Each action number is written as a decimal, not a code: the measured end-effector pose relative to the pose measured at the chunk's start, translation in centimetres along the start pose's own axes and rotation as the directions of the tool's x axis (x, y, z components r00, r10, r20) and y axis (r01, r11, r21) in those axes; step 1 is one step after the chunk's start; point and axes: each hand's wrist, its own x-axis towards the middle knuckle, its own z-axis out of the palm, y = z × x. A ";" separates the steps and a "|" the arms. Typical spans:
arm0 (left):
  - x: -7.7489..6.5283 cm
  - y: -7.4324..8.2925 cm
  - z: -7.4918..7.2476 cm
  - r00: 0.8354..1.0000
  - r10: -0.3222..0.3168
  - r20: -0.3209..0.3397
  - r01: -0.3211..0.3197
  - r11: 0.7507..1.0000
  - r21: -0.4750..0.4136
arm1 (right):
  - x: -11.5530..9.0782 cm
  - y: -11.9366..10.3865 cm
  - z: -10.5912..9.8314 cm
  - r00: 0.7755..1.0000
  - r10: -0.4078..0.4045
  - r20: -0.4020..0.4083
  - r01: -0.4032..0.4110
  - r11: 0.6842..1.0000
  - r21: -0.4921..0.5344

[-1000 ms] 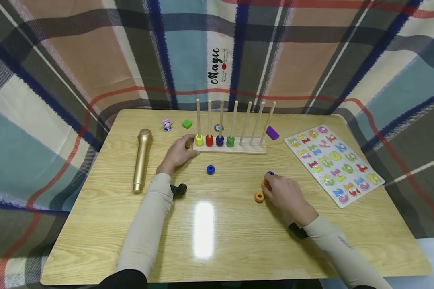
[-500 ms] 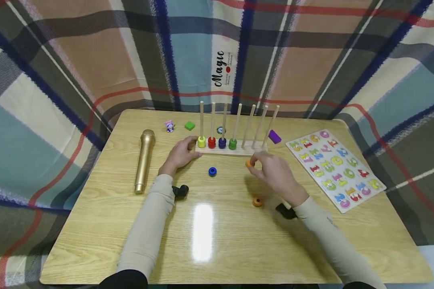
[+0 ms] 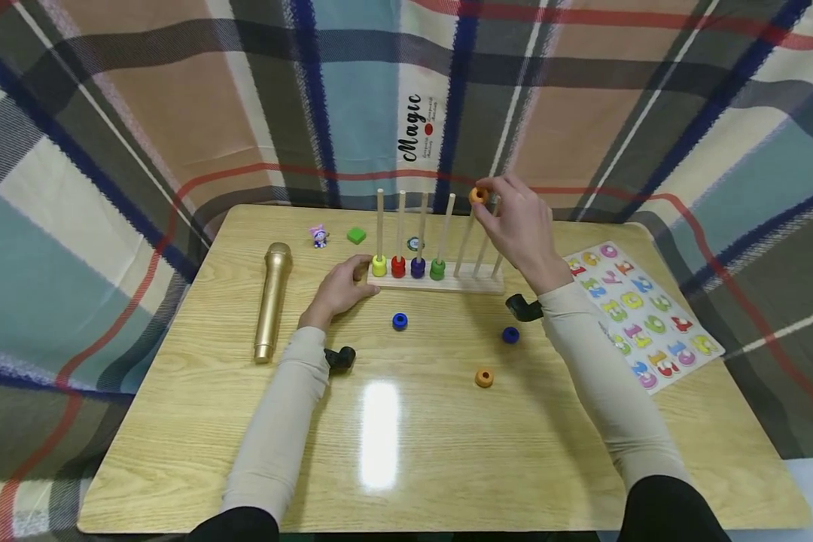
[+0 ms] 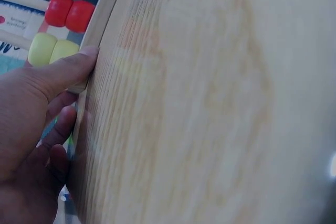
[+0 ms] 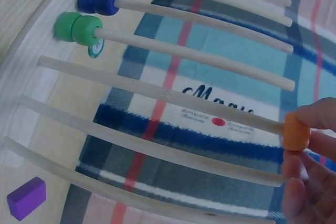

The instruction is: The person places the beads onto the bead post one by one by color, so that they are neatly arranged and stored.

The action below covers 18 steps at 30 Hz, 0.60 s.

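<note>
A wooden bead stand (image 3: pixel 470 287) with several upright pegs stands toward the back of the table. Pairs of yellow (image 3: pixel 379 266), red (image 3: pixel 397 266), dark blue (image 3: pixel 417 267) and green beads (image 3: pixel 436 269) sit low on the four left pegs; the three right pegs carry none. My left hand (image 3: pixel 339 288) grips the stand's left end, thumb along the front edge. Between thumb and fingers, my right hand (image 3: pixel 520 229) pinches an orange bead (image 5: pixel 295 132) right at the tip of the fifth peg from the left. Another orange bead (image 3: pixel 484 371) and two blue beads lie on the table before the stand.
A gold microphone (image 3: pixel 272 301) lies at left. Behind the stand are a small figurine (image 3: pixel 319 236), a green block (image 3: pixel 356 235) and a round blue-white piece. A purple block (image 5: pixel 26 198) is near the right end. A number board (image 3: pixel 640 316) lies at right.
My right hand picked the orange bead off the table and raised it to the fifth peg's tip, uncovering a blue bead. The left hand stays at the stand's end.
</note>
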 end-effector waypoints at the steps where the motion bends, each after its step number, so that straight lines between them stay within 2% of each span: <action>1: 0.0 0.0 0.1 1.000 0.001 0.000 -0.001 1.000 0.001 | 0.0 0.0 0.0 1.000 0.007 0.006 -0.007 1.000 -0.009; 7: -0.1 0.1 0.2 1.000 -0.002 -0.003 0.002 1.000 0.003 | -0.2 0.1 0.4 0.995 0.052 0.082 -0.048 0.997 -0.056; 9: -0.1 0.1 0.2 1.000 -0.008 -0.001 0.008 1.000 0.002 | -0.5 0.1 0.6 0.995 0.052 0.088 -0.048 0.998 -0.050; 11: -0.2 0.1 0.1 1.000 -0.011 -0.001 0.011 1.000 0.001 | -1.1 0.2 0.8 0.998 0.017 0.053 -0.016 0.999 -0.031; 15: -0.2 0.2 0.0 1.000 -0.013 -0.004 0.013 1.000 -0.002 | -3.9 0.2 1.0 0.996 -0.087 -0.034 0.087 0.996 0.010; 16: -0.2 0.2 0.0 1.000 -0.011 -0.004 0.011 1.000 -0.004 | -5.0 0.1 0.9 0.994 -0.105 -0.021 0.106 0.994 0.014; 18: -0.2 0.2 0.0 1.000 -0.009 0.001 0.009 1.000 -0.006 | -7.5 0.0 0.8 0.990 -0.101 0.094 0.101 0.995 0.007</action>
